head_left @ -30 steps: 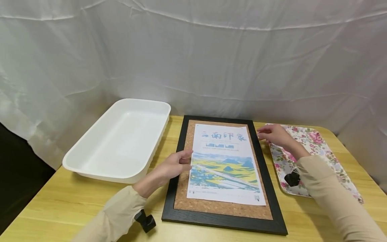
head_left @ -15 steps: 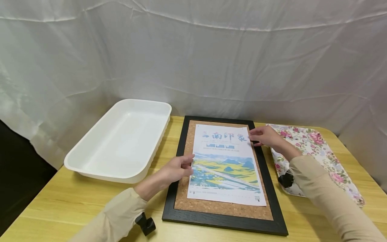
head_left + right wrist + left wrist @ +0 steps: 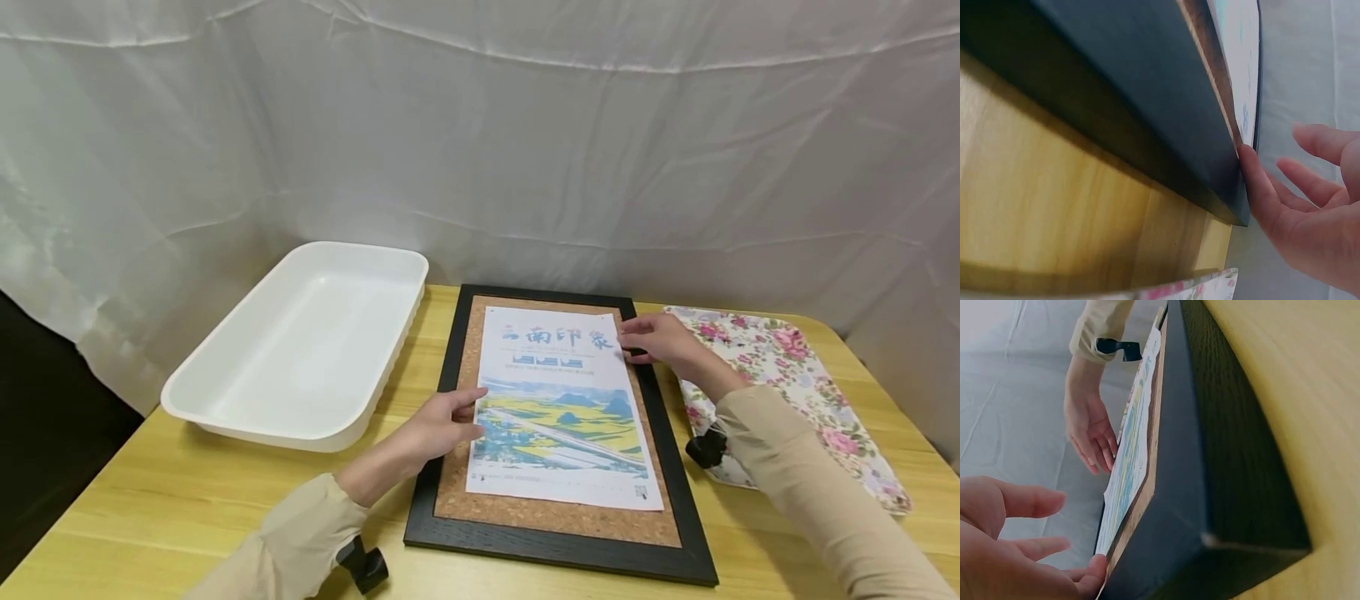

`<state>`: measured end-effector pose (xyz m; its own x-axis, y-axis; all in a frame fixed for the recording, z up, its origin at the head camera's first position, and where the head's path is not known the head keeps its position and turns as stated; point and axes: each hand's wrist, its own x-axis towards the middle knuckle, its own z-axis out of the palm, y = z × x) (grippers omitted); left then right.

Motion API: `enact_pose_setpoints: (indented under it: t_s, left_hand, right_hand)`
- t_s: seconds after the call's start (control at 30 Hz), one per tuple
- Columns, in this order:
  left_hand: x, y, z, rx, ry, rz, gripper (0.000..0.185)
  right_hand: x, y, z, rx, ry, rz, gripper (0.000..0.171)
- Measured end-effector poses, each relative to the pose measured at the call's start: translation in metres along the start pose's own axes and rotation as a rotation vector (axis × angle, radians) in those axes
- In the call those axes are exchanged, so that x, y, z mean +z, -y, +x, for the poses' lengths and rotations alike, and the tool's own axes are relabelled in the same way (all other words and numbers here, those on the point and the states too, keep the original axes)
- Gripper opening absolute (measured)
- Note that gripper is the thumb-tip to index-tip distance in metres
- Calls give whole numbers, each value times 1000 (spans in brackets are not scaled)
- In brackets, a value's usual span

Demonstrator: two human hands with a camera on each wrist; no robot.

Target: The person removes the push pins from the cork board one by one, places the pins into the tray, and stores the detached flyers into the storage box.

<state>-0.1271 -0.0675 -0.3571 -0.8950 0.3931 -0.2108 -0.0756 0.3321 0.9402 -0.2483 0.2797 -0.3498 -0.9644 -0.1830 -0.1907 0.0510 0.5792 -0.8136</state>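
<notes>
A printed poster (image 3: 558,417) with blue brushed characters and a green-yellow landscape lies on a black-framed cork board (image 3: 525,517). Tiny dots show at its top corners. My left hand (image 3: 429,427) is at the poster's left edge, fingers extended; in the left wrist view, a fingertip of the left hand (image 3: 1016,550) touches the paper's border. My right hand (image 3: 662,340) is at the upper right edge. In the right wrist view, one finger of the right hand (image 3: 1310,212) rests where frame and poster meet, the others loosely bent. Neither hand visibly holds anything.
Left of the board stands a deep white plastic tray (image 3: 352,417). A floral tray (image 3: 787,375) lies to the right, partly under the right forearm. The wooden table (image 3: 127,517) carries everything, and a pale curtain (image 3: 525,150) hangs behind.
My right hand has moved left from the outer side of the frame to the poster's upper right edge. The left hand has slid slightly down along the left edge.
</notes>
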Motion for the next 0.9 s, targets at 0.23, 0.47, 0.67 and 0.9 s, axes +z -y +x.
enact_pose_setpoints:
  t_s: [0.23,0.47,0.67,0.9]
  left_hand:
    - [3,0,0,-3,-19,-46,61]
    - [5,3,-2,8,-54,-115,69]
    - [7,5,0,15,-92,-156,64]
    - [7,5,-2,-7,-115,-148,67]
  right_hand:
    - [3,0,2,6,-19,2,51]
    - [6,2,3,-2,-22,-34,58]
    - [10,6,4,-1,-55,-88,62]
    - [10,4,4,-32,-92,-65,66]
